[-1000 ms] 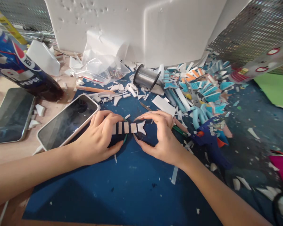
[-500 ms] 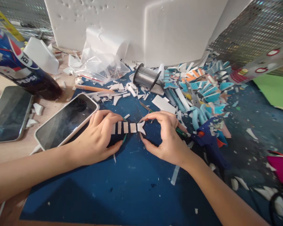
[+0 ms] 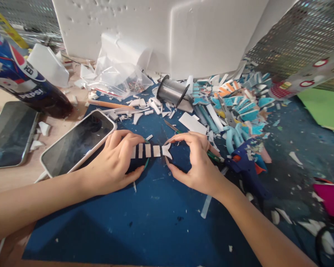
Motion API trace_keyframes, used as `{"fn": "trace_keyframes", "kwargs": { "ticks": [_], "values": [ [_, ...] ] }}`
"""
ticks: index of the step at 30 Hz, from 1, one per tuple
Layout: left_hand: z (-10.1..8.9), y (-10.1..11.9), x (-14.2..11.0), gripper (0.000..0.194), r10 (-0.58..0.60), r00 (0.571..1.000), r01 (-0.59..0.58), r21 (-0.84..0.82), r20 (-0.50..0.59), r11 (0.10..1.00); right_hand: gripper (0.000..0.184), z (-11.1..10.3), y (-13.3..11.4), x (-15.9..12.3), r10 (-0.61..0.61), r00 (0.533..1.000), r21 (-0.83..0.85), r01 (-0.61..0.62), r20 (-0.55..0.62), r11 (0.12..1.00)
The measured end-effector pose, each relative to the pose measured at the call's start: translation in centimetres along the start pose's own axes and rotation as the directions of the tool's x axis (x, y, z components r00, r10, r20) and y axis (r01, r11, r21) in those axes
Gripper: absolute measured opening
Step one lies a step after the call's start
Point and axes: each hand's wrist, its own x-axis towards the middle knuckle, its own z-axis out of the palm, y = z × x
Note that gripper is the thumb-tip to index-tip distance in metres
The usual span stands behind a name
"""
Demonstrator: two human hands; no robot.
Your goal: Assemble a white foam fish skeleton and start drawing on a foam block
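A row of small white flat pieces [image 3: 156, 151] lies on the blue mat, ending at the right in a white fishtail-shaped piece [image 3: 166, 151]. My left hand [image 3: 119, 159] arches over the row's left part, hiding some of it. Its thumb and index finger, with long green nails, curve apart above and below the pieces. From the right, my right hand [image 3: 193, 159] frames the fishtail piece between thumb and index fingertips, also spread apart. Whether the nails touch the pieces I cannot make out. Beneath both palms the view is partly blocked.
Two phones [image 3: 78, 142] and a Pepsi bottle [image 3: 25, 78] are at the left. Behind stand a wire spool [image 3: 172, 91], a plastic bag [image 3: 119, 79] and white scraps. To the right are blue cut pieces [image 3: 249, 107], pliers [image 3: 235, 137], a craft knife [image 3: 172, 126] and a blue glue gun [image 3: 246, 170].
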Motion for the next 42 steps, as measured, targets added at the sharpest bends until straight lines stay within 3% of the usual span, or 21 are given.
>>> {"fn": "trace_keyframes", "kwargs": {
  "ticks": [9, 12, 15, 17, 20, 22, 24, 28, 30, 32, 36, 39, 42],
  "values": [
    [0.1, 0.0, -0.1, 0.039, -0.003, 1.000, 0.003, -0.011, -0.002, 1.000, 0.049, -0.2, -0.3, -0.1, -0.015, 1.000, 0.028, 0.015, -0.015, 1.000],
    [0.0, 0.0, -0.2, 0.040, -0.009, 1.000, 0.010, -0.017, 0.005, 1.000, 0.052, -0.4, -0.3, -0.1, -0.047, 0.998, 0.106, 0.052, -0.047, 0.993],
    [-0.1, -0.1, -0.2, 0.042, -0.012, 1.000, 0.012, -0.038, 0.004, 0.999, 0.038, -0.3, -0.1, 0.0, -0.010, 0.990, 0.269, 0.049, -0.144, 0.962],
    [-0.2, -0.1, -0.2, 0.041, -0.013, 1.000, 0.013, -0.058, 0.010, 0.998, 0.023, -0.2, 0.2, 0.1, 0.075, 0.959, 0.351, 0.027, -0.274, 0.936],
    [-0.3, 0.0, -0.2, 0.037, -0.029, 0.999, 0.030, -0.080, 0.019, 0.996, 0.004, -0.2, 0.5, 0.0, 0.196, 0.857, 0.339, -0.027, -0.477, 0.940],
    [-0.7, 0.3, -0.1, 0.034, -0.057, 0.998, 0.057, -0.073, 0.003, 0.996, 0.007, -0.5, 0.4, -0.2, 0.254, 0.813, 0.327, -0.084, -0.524, 0.941],
    [-1.6, 0.6, 0.2, 0.029, -0.085, 0.996, 0.085, -0.027, -0.020, 0.996, 0.013, -0.8, 0.2, -0.6, 0.273, 0.806, 0.304, -0.122, -0.526, 0.945],
    [-4.3, 0.2, 1.2, 0.015, -0.100, 0.994, 0.107, 0.151, -0.050, 0.983, 0.032, -1.1, 0.1, -1.0, 0.192, 0.828, 0.203, -0.097, -0.527, 0.974],
    [-5.2, -0.6, 2.0, 0.012, -0.154, 0.987, 0.141, 0.239, 0.039, 0.961, 0.039, -1.1, 0.3, -0.9, 0.176, 0.827, 0.189, -0.086, -0.533, 0.978],
    [-5.4, -1.5, 3.1, 0.016, -0.145, 0.978, 0.098, 0.278, 0.153, 0.956, 0.038, -1.0, 0.5, -0.8, 0.176, 0.828, 0.178, -0.094, -0.532, 0.980],
    [-4.2, -2.8, 6.1, 0.014, -0.145, 0.894, 0.027, 0.273, 0.424, 0.962, 0.033, -0.9, 0.6, -0.6, 0.177, 0.838, 0.152, -0.114, -0.517, 0.982],
    [-2.8, -3.5, 8.2, 0.015, -0.114, 0.856, -0.023, 0.259, 0.503, 0.966, 0.033, -0.9, 0.6, -0.6, 0.181, 0.838, 0.141, -0.125, -0.515, 0.982],
    [-2.0, -4.2, 9.4, 0.010, -0.094, 0.852, -0.061, 0.277, 0.515, 0.959, 0.033, -1.0, 0.4, -0.6, 0.180, 0.841, 0.135, -0.128, -0.510, 0.983]
  ]
}}
